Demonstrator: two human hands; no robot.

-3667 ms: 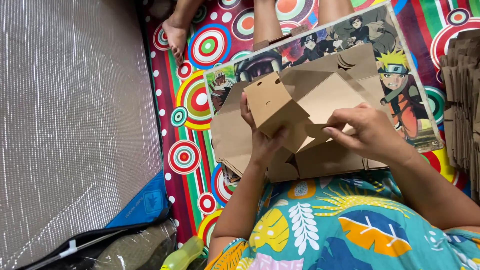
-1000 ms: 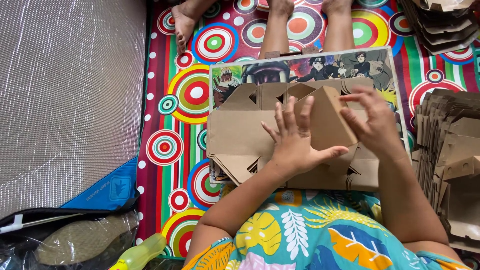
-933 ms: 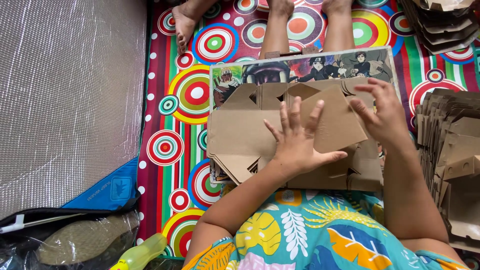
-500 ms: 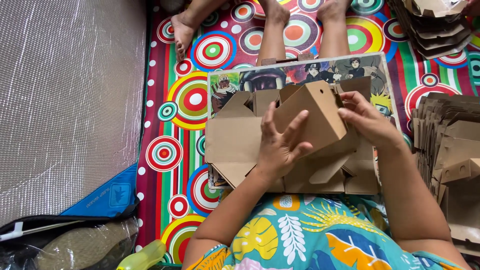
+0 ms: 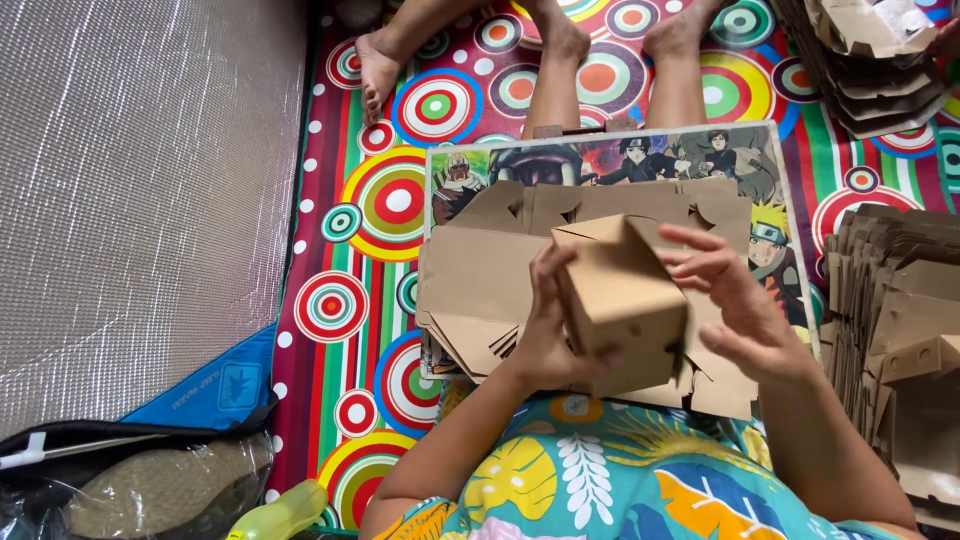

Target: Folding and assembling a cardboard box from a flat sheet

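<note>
Fingers: the left hand [image 5: 547, 335] has its fingers wrapped against the near side of a folded brown cardboard box [image 5: 622, 300]; the right hand [image 5: 738, 312] has fingers spread apart, touching the box's far side.
Box: matte kraft board, blocky, with crisp creases (held above the lap).
Left edge: a silvery woven mat [image 5: 140, 190], a yellow-green plastic bottle [image 5: 282, 513].
Beneath: a stack of flat die-cut cardboard blanks [image 5: 480, 270] on a cartoon-printed board [image 5: 600, 155], over a glossy floor mat with circles and stripes [image 5: 380, 200].
Right edge: stacked flat blanks [image 5: 900, 300]; folded boxes piled [image 5: 870, 50].
</note>
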